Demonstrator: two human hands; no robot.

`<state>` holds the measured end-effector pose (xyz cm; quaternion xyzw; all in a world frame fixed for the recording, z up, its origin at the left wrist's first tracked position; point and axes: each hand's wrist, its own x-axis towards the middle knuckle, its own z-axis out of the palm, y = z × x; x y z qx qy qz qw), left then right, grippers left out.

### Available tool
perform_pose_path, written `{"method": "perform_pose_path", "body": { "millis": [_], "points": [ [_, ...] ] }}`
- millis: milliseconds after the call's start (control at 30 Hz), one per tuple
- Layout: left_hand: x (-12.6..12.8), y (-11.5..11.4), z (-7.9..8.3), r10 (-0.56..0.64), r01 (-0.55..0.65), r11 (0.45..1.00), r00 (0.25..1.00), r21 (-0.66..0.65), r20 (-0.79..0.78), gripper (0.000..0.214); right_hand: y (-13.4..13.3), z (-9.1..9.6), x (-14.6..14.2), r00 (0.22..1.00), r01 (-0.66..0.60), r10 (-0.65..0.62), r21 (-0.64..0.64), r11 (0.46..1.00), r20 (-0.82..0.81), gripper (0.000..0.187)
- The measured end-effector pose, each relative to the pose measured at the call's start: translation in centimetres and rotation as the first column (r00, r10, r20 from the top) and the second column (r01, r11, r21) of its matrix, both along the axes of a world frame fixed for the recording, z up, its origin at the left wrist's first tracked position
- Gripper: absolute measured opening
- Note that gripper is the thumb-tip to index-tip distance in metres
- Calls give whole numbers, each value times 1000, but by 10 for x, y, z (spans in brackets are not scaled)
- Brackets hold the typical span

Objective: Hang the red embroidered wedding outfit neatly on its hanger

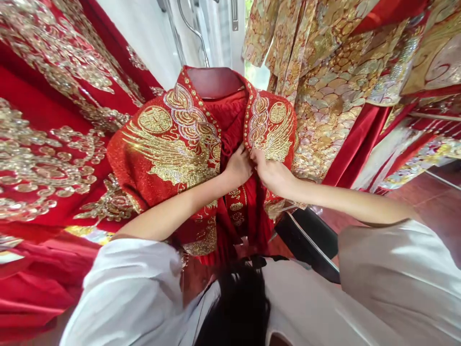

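Observation:
A red jacket (162, 144) with gold and silver embroidery hangs upright in front of me, its front parted. Beneath it is a darker red gathered garment (230, 115) with a thin tie at the neck. My right hand (273, 174) pinches the front edge of the jacket's right-side panel, just below the collar trim. Close beside it, my left hand (238, 168) reaches across the opening with its fingers bent at the same edge. Its fingertips are partly hidden, and they appear closed on the cloth.
Red garments with beaded gold patterns (46, 158) hang close on the left. Gold scale-patterned garments (317, 105) crowd the right. Behind the collar stands a curved metal hook (192, 29). A black box-like object (306, 240) sits low on the right, near the reddish floor (414, 206).

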<state>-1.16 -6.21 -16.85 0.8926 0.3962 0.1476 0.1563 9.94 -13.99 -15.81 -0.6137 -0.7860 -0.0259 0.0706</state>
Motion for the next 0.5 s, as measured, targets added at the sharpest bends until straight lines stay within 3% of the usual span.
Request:
{"method": "perform_pose_path", "body": {
  "millis": [100, 167, 200, 233, 267, 300, 333, 367, 433, 500],
  "points": [
    [-45, -21, 17, -239, 236, 971, 958, -38, -156, 21, 2, 29, 11, 993, -18, 25, 57, 998, -111, 41],
    [-71, -30, 44, -272, 275, 961, 952, 4, -139, 20, 13, 60, 20, 984, -14, 48, 193, 981, -170, 38],
    [-81, -31, 59, -241, 248, 965, 967, 90, -82, 27, 24, 75, 25, 979, -26, 81, 280, 960, -187, 37],
    [-89, -30, 75, -148, 136, 958, 989, 252, 29, 31, 38, 89, 30, 972, -57, 135, 362, 930, -192, 36],
    [-96, -26, 88, -36, -26, 911, 989, 411, 143, 34, 54, 100, 35, 961, -117, 209, 415, 902, -182, 38],
    [-101, -19, 100, 72, -195, 825, 967, 530, 244, 36, 71, 108, 38, 942, -183, 282, 428, 885, -180, 41],
    [-105, -10, 108, 174, -324, 749, 938, 578, 300, 38, 87, 113, 41, 914, -254, 349, 380, 889, -206, 38],
    [-108, 0, 114, 249, -397, 735, 912, 550, 326, 37, 101, 115, 42, 879, -326, 408, 311, 893, -249, 30],
    [-112, 20, 118, 305, -396, 796, 916, 458, 263, 28, 119, 113, 40, 809, -393, 450, 221, 893, -377, 14],
    [-114, 34, 119, 276, -348, 856, 933, 383, 231, 38, 122, 111, 34, 763, -361, 442, 256, 897, -471, 23]
  ]
}}
